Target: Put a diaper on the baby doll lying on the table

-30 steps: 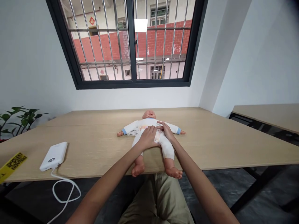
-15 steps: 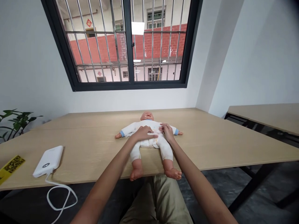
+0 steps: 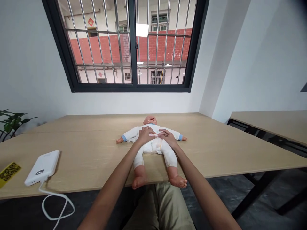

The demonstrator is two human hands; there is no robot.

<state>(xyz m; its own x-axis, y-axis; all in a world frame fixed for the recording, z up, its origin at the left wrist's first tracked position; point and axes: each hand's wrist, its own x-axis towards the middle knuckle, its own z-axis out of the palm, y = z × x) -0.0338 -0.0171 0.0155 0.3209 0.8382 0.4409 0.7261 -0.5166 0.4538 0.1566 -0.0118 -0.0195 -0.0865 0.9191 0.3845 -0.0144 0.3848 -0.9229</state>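
Observation:
A baby doll [image 3: 152, 147] in a white suit with blue cuffs lies on its back on the wooden table, head toward the window and feet at the near edge. My left hand [image 3: 146, 135] rests on the left side of its belly, fingers apart and slightly bent. Over the other side of the belly lies my right hand [image 3: 168, 137], its fingers stretched inward and thumb apart. The fingertips of both hands are close together at the doll's middle. The hands cover part of the suit's front, so any cloth under the fingertips is hidden.
On the table [image 3: 88, 153] at left lies a white power bank [image 3: 44, 166] with a white cable [image 3: 57, 195] hanging over the edge. A yellow tag [image 3: 9, 174] and a plant [image 3: 14, 123] are farther left. Another table [image 3: 271, 123] stands at right.
My right hand has moved inward from the doll's side onto its belly, its fingers now less curled. My left fingers have drawn back a little. The view has shifted slightly.

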